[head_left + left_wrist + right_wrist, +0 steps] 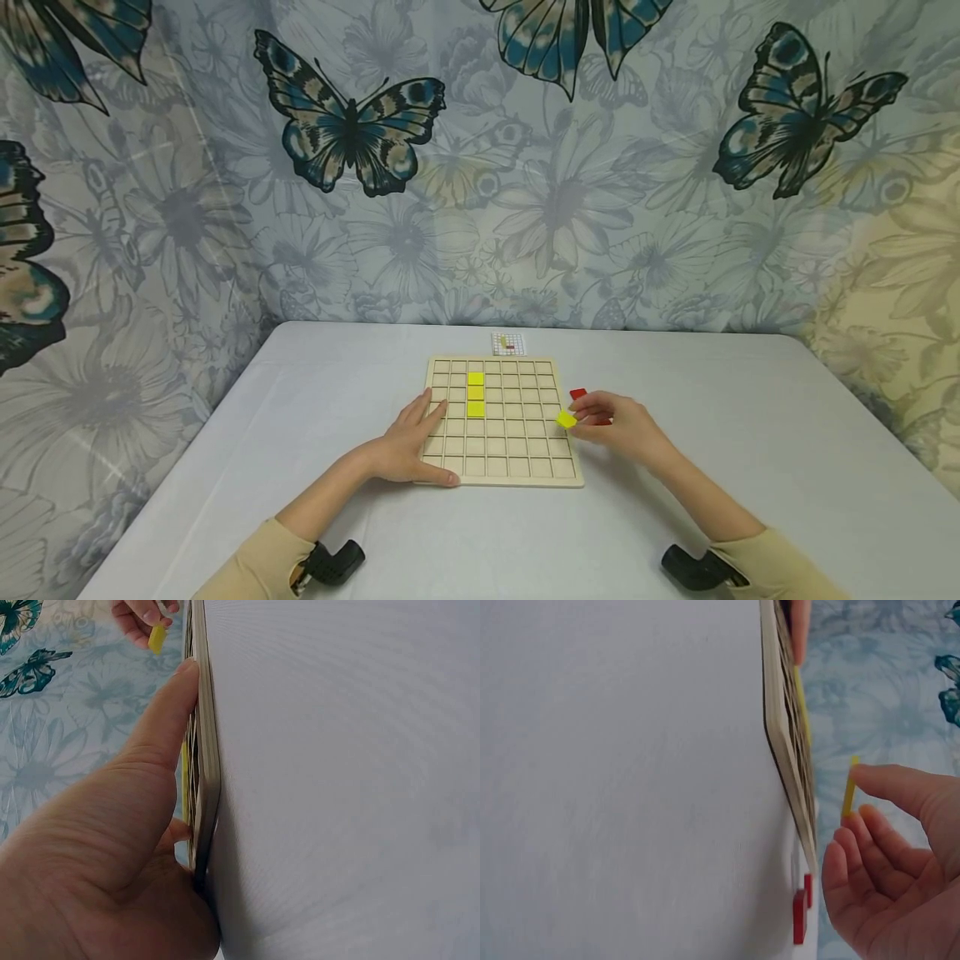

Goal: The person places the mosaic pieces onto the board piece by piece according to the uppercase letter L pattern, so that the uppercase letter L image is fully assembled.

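Note:
A pale wooden grid board (517,450) lies on the table. Three yellow square tiles (476,392) fill neighbouring cells of one column in its left half. My left hand (405,446) rests at the board's left side, fingers spread over the edge and thumb along the near edge. Between thumb and fingertips, my right hand (618,425) pinches another yellow square tile (566,419), held tilted over the board's right edge. The right wrist view shows this tile (850,787) edge-on, above the tabletop. Red tiles (577,393) lie right of the board, partly hidden behind the right hand.
A small white card (508,343) printed with a grid and coloured marks lies just beyond the board's far edge. White cloth (300,375) covers the table. Behind it hangs a butterfly-patterned curtain (555,208). Black wrist devices (337,562) sit at both cuffs.

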{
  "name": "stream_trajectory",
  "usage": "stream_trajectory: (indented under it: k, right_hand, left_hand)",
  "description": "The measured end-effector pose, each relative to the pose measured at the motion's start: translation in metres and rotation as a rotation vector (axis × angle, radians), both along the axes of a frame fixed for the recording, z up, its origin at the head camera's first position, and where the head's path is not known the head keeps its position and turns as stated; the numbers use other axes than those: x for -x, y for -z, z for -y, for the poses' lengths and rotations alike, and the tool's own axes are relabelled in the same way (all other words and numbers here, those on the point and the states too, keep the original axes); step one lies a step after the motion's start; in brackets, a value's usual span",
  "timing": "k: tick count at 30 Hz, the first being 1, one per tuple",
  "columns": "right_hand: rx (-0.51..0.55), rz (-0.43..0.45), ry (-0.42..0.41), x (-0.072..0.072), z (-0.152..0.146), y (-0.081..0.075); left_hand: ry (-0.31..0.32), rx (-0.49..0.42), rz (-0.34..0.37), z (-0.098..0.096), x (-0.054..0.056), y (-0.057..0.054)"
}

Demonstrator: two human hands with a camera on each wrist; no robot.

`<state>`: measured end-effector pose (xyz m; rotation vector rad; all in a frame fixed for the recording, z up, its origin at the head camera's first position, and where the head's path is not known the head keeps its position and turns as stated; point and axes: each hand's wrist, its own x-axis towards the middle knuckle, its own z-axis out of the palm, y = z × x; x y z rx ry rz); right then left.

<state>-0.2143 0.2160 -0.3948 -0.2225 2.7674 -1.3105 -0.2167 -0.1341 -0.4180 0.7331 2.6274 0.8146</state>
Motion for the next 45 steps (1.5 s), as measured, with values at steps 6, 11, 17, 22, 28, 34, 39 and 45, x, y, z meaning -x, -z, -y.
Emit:
stream_trajectory:
  k: [6,11,17,22,28,34,39,45]
  right_hand:
    - [0.019,-0.028,-0.050,0.002,0.019,0.003]
    - [0.021,-0.043,-0.100,0.004,0.035,0.004]
    - [0.063,-0.049,-0.147,0.008,0.054,0.006]
    - [0.053,-0.042,-0.150,0.010,0.068,0.007]
    - [0.044,-0.047,-0.186,0.014,0.079,0.009]
    - [0.009,-0.068,-0.212,0.017,0.088,0.011]
    - [-0.005,-0.114,-0.280,0.020,0.095,0.010]
    - [-0.032,-0.146,-0.340,0.024,0.103,0.011]
  left_hand:
    - [-0.004,0.001,0.006,0.000,0.000,0.000]
    - [-0.012,0.006,0.008,-0.001,0.000,0.000]
    - [-0.014,0.012,0.011,-0.001,-0.001,-0.002]
    - [-0.015,0.013,0.015,-0.002,-0.001,-0.003]
    - [-0.019,0.019,0.014,-0.002,0.000,-0.002]
    - [-0.021,0.031,0.017,-0.001,0.002,0.000]
    - [-0.018,0.034,0.016,0.000,0.003,0.001]
    - [-0.012,0.027,0.016,0.000,0.003,0.001]
